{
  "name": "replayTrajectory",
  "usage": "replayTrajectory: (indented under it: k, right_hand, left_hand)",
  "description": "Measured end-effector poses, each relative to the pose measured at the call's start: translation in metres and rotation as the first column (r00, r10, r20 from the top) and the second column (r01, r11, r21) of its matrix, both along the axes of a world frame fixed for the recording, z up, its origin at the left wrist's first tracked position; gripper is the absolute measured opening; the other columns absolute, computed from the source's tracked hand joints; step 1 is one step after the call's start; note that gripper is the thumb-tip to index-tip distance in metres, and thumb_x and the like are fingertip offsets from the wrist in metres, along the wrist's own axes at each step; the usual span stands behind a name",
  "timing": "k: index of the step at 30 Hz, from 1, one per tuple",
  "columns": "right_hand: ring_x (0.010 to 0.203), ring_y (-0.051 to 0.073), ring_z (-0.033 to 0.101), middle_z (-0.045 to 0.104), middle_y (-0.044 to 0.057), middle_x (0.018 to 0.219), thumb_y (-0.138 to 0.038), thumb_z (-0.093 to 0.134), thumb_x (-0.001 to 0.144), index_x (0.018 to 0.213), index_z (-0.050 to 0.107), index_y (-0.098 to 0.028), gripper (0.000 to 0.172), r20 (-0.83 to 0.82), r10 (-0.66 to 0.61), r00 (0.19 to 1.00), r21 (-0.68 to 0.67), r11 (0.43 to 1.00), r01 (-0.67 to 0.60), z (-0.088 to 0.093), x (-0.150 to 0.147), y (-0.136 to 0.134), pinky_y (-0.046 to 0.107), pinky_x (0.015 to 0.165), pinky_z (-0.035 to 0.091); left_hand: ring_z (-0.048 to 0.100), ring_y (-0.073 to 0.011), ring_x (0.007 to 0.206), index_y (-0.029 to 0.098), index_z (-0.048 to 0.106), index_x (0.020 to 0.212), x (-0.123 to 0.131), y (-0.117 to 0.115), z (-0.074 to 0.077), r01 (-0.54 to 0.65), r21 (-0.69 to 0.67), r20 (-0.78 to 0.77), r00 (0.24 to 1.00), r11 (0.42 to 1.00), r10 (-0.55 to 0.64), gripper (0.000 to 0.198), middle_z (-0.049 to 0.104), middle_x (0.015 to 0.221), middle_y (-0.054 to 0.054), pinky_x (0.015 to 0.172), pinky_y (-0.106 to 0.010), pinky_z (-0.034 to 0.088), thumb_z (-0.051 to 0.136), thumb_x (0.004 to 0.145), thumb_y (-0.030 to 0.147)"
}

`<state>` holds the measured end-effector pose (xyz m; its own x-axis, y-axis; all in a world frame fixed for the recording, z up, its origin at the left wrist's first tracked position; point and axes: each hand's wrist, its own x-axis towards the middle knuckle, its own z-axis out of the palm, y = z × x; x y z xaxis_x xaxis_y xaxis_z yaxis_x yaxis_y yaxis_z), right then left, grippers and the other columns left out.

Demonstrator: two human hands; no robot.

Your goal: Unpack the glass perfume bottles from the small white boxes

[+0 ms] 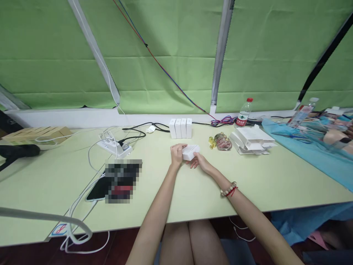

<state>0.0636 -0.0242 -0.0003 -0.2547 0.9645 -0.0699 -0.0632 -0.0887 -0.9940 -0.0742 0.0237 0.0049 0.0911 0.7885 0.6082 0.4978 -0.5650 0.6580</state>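
A small white box [191,151] lies on its side in both of my hands, just above the pale green table [248,184]. My left hand [177,153] grips its left end with curled fingers. From below and to the right, my right hand [198,162] holds the box's near side. Behind it a row of several upright white boxes [181,128] stands near the wall.
A stack of flat white cartons [252,140] lies at the right with small gold bottles [211,142] and a round container [223,142] beside it. A water bottle [244,113] stands behind. A power strip [114,147] with cables and a blurred-out object [122,181] sit left.
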Motion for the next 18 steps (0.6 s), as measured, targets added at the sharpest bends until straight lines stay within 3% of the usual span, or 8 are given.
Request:
replayTrajectory:
  k: [5,11,16,18]
  right_hand:
    - [0.05,0.011,0.059,0.066,0.009,0.069,-0.036,0.032,0.086,0.079,0.058,-0.012,0.037,0.004,-0.091,0.996,-0.059,0.994,0.091,0.004,-0.004,0.0,0.019,0.046,0.046]
    - [0.06,0.015,0.064,0.066,0.008,0.074,-0.033,0.035,0.084,0.097,0.053,-0.014,0.029,-0.109,-0.145,0.983,-0.173,0.977,0.125,0.007,0.004,0.002,0.025,0.054,0.052]
    - [0.066,0.014,0.062,0.065,0.004,0.081,-0.033,0.045,0.08,0.099,0.053,-0.018,0.025,-0.128,-0.07,0.989,-0.052,0.997,0.064,0.006,0.012,-0.002,0.029,0.059,0.054]
    - [0.067,0.014,0.062,0.064,0.002,0.083,-0.036,0.048,0.079,0.1,0.053,-0.019,0.027,-0.12,-0.059,0.991,-0.017,0.998,0.057,0.006,0.011,-0.004,0.029,0.059,0.054]
  left_hand:
    - [0.062,-0.018,0.077,0.021,0.065,0.064,0.004,0.0,-0.003,-0.028,0.065,0.023,0.999,0.997,0.026,0.036,0.07,0.077,-0.002,0.077,-0.036,0.042,0.032,0.079,0.025]
    - [0.059,-0.0194,0.082,0.02,0.064,0.071,0.01,-0.007,-0.001,-0.097,0.112,-0.079,0.991,0.989,0.107,0.028,0.069,0.082,-0.003,0.077,-0.037,0.041,0.037,0.08,0.021]
    - [0.052,-0.0224,0.108,0.019,0.06,0.102,0.02,-0.02,0.003,0.053,0.263,-0.254,0.967,0.963,0.016,0.032,0.064,0.109,-0.006,0.088,-0.04,0.035,0.04,0.078,0.021]
    - [0.051,-0.0227,0.11,0.018,0.058,0.106,0.024,-0.025,0.005,0.102,0.277,-0.296,0.955,0.956,-0.016,0.033,0.063,0.109,-0.007,0.09,-0.04,0.033,0.04,0.078,0.023]
